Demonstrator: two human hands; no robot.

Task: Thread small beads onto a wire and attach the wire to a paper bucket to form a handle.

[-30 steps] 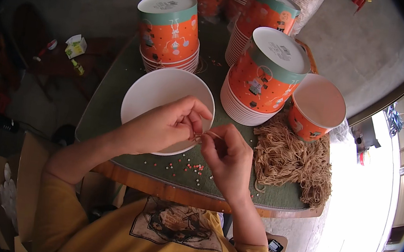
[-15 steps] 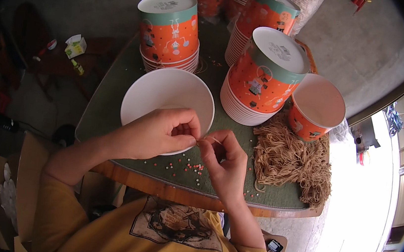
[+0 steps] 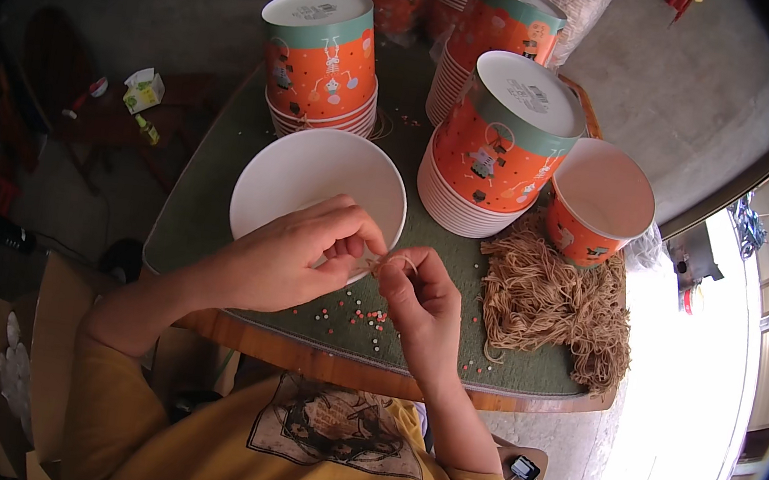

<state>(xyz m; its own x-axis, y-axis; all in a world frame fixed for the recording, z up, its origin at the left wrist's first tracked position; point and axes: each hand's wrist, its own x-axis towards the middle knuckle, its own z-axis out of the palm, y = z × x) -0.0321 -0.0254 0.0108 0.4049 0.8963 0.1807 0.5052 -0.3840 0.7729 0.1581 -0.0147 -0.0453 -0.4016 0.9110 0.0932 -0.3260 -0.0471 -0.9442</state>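
Note:
Over the near rim of a white-lined paper bucket [image 3: 293,168], both hands meet at a thin pale string [image 3: 412,264]. My right hand [image 3: 422,306] pinches it between thumb and forefinger, and a small loop stands up from those fingertips. My left hand [image 3: 293,253] is bent, its fingertips at the string's other side; the thumb sits a little back from the forefinger. Part of the string is hidden by the fingers. Small red and white beads [image 3: 366,317] lie scattered on the green table top below the hands. A bundle of tan twine [image 3: 553,302] lies to the right.
Upside-down stacks of orange paper buckets stand behind: a left stack [image 3: 325,58], a middle stack [image 3: 499,149] and a rear stack [image 3: 497,40]. One upright orange bucket [image 3: 602,203] leans by the twine. A wooden table edge [image 3: 296,348] runs before me; a cardboard box [image 3: 59,345] stands at lower left.
My left thumb has drawn back from the right fingertips and the left fingers have loosened a little. The string's loop above my right hand now shows more roundly.

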